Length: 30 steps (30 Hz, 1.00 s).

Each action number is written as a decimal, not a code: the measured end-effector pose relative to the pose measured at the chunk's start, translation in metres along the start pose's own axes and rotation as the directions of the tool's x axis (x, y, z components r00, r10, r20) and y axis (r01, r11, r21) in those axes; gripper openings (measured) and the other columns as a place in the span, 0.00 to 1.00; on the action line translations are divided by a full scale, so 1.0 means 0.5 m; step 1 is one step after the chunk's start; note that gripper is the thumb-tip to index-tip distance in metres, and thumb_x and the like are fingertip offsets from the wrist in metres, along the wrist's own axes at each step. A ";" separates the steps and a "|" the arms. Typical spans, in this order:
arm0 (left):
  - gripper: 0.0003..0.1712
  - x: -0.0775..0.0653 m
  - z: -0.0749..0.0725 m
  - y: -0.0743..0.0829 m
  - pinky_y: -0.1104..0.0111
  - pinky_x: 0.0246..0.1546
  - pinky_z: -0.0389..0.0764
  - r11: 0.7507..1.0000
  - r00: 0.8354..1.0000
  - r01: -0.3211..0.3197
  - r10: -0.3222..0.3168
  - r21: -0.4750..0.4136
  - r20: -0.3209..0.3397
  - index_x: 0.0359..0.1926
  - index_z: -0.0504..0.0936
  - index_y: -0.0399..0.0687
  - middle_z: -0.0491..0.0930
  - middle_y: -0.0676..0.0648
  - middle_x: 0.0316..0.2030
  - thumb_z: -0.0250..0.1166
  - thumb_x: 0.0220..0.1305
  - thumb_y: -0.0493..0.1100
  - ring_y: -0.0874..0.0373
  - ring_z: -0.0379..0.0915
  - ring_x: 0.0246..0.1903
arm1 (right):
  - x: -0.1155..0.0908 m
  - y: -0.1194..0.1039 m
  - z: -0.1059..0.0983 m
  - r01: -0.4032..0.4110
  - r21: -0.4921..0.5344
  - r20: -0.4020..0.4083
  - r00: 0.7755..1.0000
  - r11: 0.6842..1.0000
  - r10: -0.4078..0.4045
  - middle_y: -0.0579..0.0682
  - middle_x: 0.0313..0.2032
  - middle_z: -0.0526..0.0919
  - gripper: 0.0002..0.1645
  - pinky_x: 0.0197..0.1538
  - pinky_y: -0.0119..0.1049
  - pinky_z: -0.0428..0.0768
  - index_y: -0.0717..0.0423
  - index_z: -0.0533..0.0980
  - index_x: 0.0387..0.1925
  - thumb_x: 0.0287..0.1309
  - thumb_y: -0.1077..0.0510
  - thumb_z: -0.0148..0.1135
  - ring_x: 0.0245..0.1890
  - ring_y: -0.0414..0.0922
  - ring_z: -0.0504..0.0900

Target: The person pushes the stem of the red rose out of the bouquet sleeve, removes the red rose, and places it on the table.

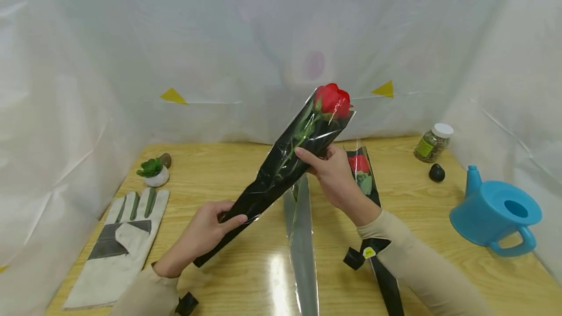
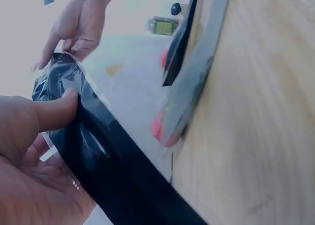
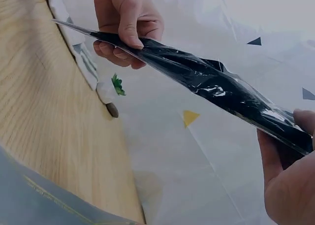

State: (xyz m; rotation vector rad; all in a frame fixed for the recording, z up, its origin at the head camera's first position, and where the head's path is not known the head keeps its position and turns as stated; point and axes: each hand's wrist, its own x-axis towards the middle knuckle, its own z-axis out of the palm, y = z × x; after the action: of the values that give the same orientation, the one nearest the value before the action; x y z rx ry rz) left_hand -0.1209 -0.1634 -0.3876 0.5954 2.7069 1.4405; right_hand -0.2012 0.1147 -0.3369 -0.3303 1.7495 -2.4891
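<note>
A red rose in a black and clear plastic sleeve (image 1: 272, 179) is held slantwise above the table, its bloom (image 1: 332, 100) up to the right. My left hand (image 1: 208, 228) grips the narrow lower part, thumb (image 2: 56, 112) across the front. Higher up, below the bloom, my right hand (image 1: 335, 179) holds the sleeve between thumb and fingers. Beneath lies a second wrapped flower in a grey sleeve (image 1: 304, 257); its reddish bloom (image 2: 158, 125) shows in the left wrist view. Another black-wrapped rose (image 1: 361, 166) lies partly hidden under my right forearm.
On the left are a work glove (image 1: 118, 247), a small potted succulent (image 1: 153, 172) and a brown stone (image 1: 165, 160). At right stand a blue watering can (image 1: 493, 213) and a white-lidded jar (image 1: 433, 143), with a dark stone (image 1: 436, 173) near the jar. White sheeting (image 1: 263, 38) surrounds the table.
</note>
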 end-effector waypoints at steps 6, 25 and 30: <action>0.06 0.018 0.003 0.023 0.71 0.22 0.65 0.986 0.997 0.050 -0.041 -0.158 0.059 0.35 0.88 0.47 0.80 0.52 0.22 0.69 0.64 0.44 0.60 0.65 0.17 | -0.002 -0.008 0.002 -0.003 0.013 -0.062 0.998 1.000 0.004 0.54 0.46 0.82 0.20 0.52 0.41 0.79 0.66 0.74 0.53 0.63 0.61 0.67 0.46 0.47 0.83; 0.08 0.039 0.029 0.051 0.70 0.28 0.67 0.992 1.000 0.001 -0.004 -0.130 -0.023 0.27 0.82 0.47 0.72 0.52 0.23 0.69 0.64 0.40 0.59 0.65 0.22 | -0.019 0.004 0.002 0.098 -0.277 -0.079 0.989 0.956 -0.124 0.53 0.38 0.86 0.19 0.48 0.37 0.80 0.68 0.80 0.44 0.56 0.59 0.74 0.38 0.43 0.82; 0.05 0.039 0.034 0.049 0.69 0.30 0.70 0.992 0.997 0.040 -0.047 -0.124 -0.058 0.30 0.83 0.46 0.77 0.52 0.25 0.69 0.64 0.39 0.58 0.70 0.26 | -0.021 0.018 0.005 0.091 -0.290 -0.065 0.991 0.953 -0.115 0.53 0.34 0.86 0.18 0.42 0.35 0.80 0.67 0.81 0.42 0.55 0.58 0.74 0.34 0.42 0.81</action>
State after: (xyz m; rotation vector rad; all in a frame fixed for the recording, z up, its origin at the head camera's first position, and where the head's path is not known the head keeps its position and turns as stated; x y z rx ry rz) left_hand -0.1280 -0.1310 -0.3746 0.4905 2.6336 1.6252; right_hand -0.1908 0.1113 -0.3457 -0.3524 2.1857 -2.3434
